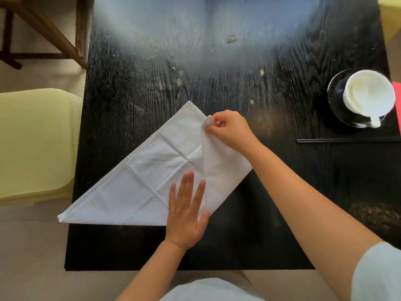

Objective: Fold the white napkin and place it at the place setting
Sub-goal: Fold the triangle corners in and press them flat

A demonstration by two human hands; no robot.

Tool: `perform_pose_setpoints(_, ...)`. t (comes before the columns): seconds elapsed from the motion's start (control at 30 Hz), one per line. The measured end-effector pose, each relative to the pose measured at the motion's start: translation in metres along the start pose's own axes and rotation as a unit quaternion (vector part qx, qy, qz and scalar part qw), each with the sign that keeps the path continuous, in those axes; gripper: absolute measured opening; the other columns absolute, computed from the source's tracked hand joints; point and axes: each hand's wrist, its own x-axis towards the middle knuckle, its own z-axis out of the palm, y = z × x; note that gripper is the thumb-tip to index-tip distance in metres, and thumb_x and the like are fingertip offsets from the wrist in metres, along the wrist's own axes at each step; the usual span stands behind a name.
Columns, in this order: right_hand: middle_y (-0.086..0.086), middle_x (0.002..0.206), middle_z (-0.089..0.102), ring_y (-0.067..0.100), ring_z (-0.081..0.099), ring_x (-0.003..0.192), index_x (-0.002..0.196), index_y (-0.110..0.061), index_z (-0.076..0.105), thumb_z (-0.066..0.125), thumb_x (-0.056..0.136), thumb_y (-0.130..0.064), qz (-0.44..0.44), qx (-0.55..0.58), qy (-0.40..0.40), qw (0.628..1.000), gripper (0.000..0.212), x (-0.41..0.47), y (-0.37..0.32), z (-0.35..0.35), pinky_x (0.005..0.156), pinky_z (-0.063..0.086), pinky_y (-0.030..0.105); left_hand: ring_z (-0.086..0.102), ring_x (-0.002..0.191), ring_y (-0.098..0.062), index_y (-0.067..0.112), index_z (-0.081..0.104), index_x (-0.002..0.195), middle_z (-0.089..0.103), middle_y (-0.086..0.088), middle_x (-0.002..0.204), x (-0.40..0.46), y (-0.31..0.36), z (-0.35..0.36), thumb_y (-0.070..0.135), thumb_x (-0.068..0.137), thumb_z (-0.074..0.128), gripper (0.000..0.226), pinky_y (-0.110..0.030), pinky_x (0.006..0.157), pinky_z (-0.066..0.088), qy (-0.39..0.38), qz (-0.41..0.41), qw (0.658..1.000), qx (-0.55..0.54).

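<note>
The white napkin (147, 181) lies on the black wooden table (271, 203) folded into a large triangle, its long edge running from the near left corner up to a far tip. My left hand (186, 216) rests flat with fingers spread on the napkin's near right part. My right hand (230, 129) pinches the right corner of the cloth and holds it lifted over the triangle, close to the far tip. The place setting is at the right edge of the table: a white cup (368, 97) on a black saucer (335, 101) and black chopsticks (347, 140).
A pale yellow-green cushioned seat (36, 144) stands to the left of the table. A wooden chair frame (50, 33) is at the far left. Something red (397, 105) shows at the right edge, beside the cup. Glare washes out the far middle of the table.
</note>
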Motion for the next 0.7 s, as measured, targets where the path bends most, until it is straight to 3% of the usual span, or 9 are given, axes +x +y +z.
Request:
perform_pose_setpoints(0.07, -0.005, 0.058, 0.044, 0.017, 0.043, 0.066, 0.053, -0.021, 0.049, 0.059, 0.085, -0.018, 0.02, -0.011, 0.011, 1.0, 0.034, 0.013, 0.006, 0.002, 0.069, 0.039, 0.032, -0.004, 0.145, -0.021, 0.026, -0.004, 0.149, -0.014, 0.002, 0.158, -0.003, 0.003, 0.003, 0.036, 0.096, 0.025, 0.062, -0.046, 0.115, -0.003, 0.002, 0.01, 1.0, 0.009)
perform_pose_setpoints(0.13, -0.002, 0.065, 0.052, 0.019, 0.05, 0.071, 0.063, -0.015, 0.06, 0.06, 0.085, -0.022, 0.029, -0.019, 0.02, 0.999, 0.023, 0.025, 0.004, 0.009, 0.081, 0.044, 0.04, -0.003, 0.145, -0.019, 0.024, -0.001, 0.149, -0.008, 0.0, 0.159, -0.001, 0.002, 0.003, 0.037, 0.098, 0.015, 0.055, -0.047, 0.115, -0.003, -0.004, -0.007, 1.0, 0.029)
perform_pose_setpoints(0.2, -0.003, 0.068, 0.056, 0.02, 0.052, 0.074, 0.069, -0.015, 0.063, 0.059, 0.085, -0.029, 0.039, -0.024, 0.034, 0.998, 0.022, 0.035, 0.0, 0.014, 0.09, 0.042, 0.044, 0.0, 0.145, -0.019, 0.019, 0.004, 0.149, 0.004, -0.003, 0.158, 0.002, 0.003, 0.002, 0.035, 0.097, 0.02, 0.057, -0.05, 0.114, 0.001, -0.015, -0.029, 0.998, 0.061)
perform_pose_setpoints(0.3, -0.01, 0.058, 0.048, 0.019, 0.051, 0.075, 0.062, -0.021, 0.054, 0.055, 0.086, -0.034, 0.054, -0.049, 0.047, 0.996, 0.028, 0.046, -0.002, 0.02, 0.095, 0.033, 0.042, 0.01, 0.143, -0.02, 0.011, 0.012, 0.147, 0.017, -0.007, 0.154, 0.003, 0.004, 0.002, 0.037, 0.092, 0.029, 0.063, -0.053, 0.112, 0.007, -0.042, -0.044, 0.994, 0.095)
perform_pose_setpoints(0.5, -0.009, 0.069, 0.054, 0.014, 0.05, 0.075, 0.076, -0.017, 0.064, 0.057, 0.086, -0.029, 0.014, -0.079, 0.07, 0.994, 0.017, 0.058, 0.001, 0.031, 0.093, 0.026, 0.04, 0.022, 0.141, -0.022, 0.007, 0.02, 0.145, 0.023, -0.009, 0.152, 0.006, 0.007, 0.002, 0.042, 0.09, 0.032, 0.067, -0.054, 0.111, 0.009, -0.079, -0.07, 0.987, 0.121)
perform_pose_setpoints(0.7, -0.001, 0.074, 0.06, 0.017, 0.055, 0.075, 0.075, -0.014, 0.063, 0.057, 0.085, -0.021, -0.073, -0.095, 0.143, 0.982, 0.013, 0.052, 0.008, 0.038, 0.078, 0.022, 0.03, 0.022, 0.14, -0.023, 0.006, 0.025, 0.144, 0.023, -0.011, 0.152, 0.008, 0.009, -0.001, 0.045, 0.088, 0.033, 0.069, -0.054, 0.11, 0.011, -0.099, -0.082, 0.983, 0.131)
